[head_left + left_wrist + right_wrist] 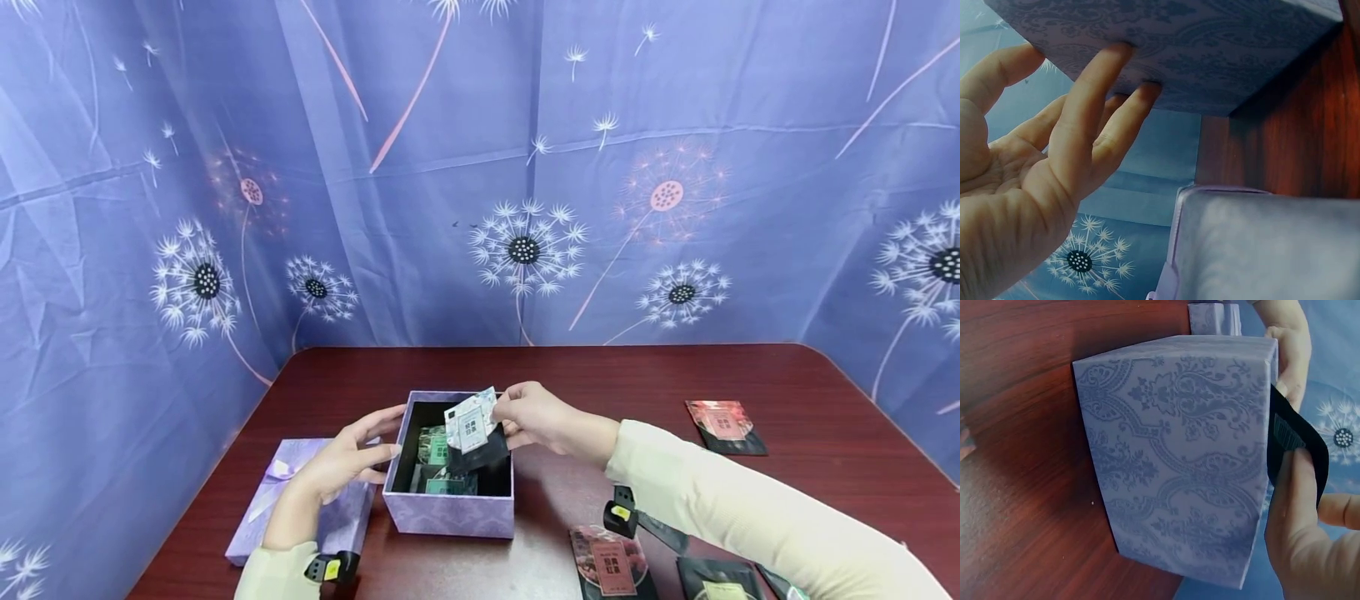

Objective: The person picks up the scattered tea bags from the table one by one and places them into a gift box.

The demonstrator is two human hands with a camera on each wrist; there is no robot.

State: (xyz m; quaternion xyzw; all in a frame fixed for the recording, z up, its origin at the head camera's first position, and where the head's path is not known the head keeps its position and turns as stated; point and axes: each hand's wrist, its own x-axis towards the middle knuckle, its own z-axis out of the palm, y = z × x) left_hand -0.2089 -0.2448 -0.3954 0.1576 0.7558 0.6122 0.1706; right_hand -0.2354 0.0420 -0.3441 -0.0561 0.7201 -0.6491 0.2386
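A lavender patterned box [450, 515] with a black inside stands lidless on the table. Several tea packets, including a green-labelled one [434, 447], lie in it. My right hand [536, 417] pinches a tea packet [472, 429] with a white upper part and black lower part, tilted over the box opening. The right wrist view shows the packet's black back [1285, 434] between thumb and fingers, by the box rim. With fingers extended, my left hand [348, 454] touches the box's left side. Its fingertips rest on the outer wall [1197, 56] in the left wrist view.
The lavender lid [341, 521] with a ribbon bow lies left of the box, partly under my left forearm. A red tea packet [725, 427] lies at the right. Nearer me are another red packet [611, 562] and a dark packet [718, 579], beside my right sleeve.
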